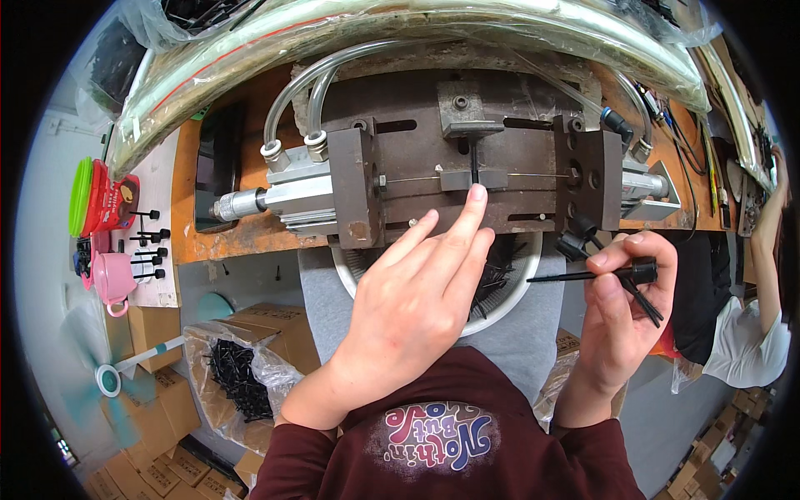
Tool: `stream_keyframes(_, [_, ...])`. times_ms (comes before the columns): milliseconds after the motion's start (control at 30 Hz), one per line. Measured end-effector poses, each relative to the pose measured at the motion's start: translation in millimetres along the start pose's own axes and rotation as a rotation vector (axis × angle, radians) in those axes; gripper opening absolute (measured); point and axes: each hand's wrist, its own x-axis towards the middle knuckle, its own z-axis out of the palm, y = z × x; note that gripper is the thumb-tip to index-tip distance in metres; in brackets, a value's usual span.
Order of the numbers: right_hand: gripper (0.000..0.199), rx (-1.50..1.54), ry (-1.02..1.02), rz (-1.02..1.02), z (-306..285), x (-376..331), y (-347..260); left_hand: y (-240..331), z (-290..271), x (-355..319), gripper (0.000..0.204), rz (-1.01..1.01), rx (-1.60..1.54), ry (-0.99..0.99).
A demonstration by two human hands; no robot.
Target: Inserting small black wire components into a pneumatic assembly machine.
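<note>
In the head view, your left hand (417,287) grasps nothing, fingers outstretched, one fingertip at the lower end of the black rod (474,157) in the metal fixture (408,154), upper centre. Right of centre, your right hand (617,321) pinches several round-headed black pins (646,269).

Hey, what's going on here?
A person is working at a metal jig. The left hand has a fingertip at the near end of a black pin in it; whether it presses is unclear. The right hand holds several more pins. A white basket sits below, with black pieces inside.
</note>
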Motion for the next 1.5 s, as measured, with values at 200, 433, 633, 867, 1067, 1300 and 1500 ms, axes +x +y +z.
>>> stream_keyframes(200, [0.032,0.191,-0.047,0.182,1,-2,-5,-1,-3,2,0.025,-0.022,0.046,-0.034])
stream_keyframes(433, [0.028,0.375,-0.08,0.407,-2,0,-1,0,-11,-2,0.032,-0.163,-0.297,-0.04])
stream_keyframes(633, [0.025,0.581,-0.203,0.593,12,-4,3,3,-23,-9,0.041,-0.161,-0.843,-0.087])
stream_keyframes(867, [0.027,0.575,-0.048,0.431,2,4,3,8,-32,-20,0.04,-0.166,-0.78,-0.005])
stream_keyframes(1067, [0.028,0.569,0.105,0.271,-2,7,4,7,-30,-18,0.041,-0.117,-0.503,0.114])
stream_keyframes(1300, [0.026,0.507,0.118,0.23,-6,7,2,-4,5,-12,0.031,-0.06,-0.126,0.134])
stream_keyframes(1500, [0.023,0.51,0.112,0.253,-8,4,3,3,4,2,0.028,-0.023,0.148,0.052])
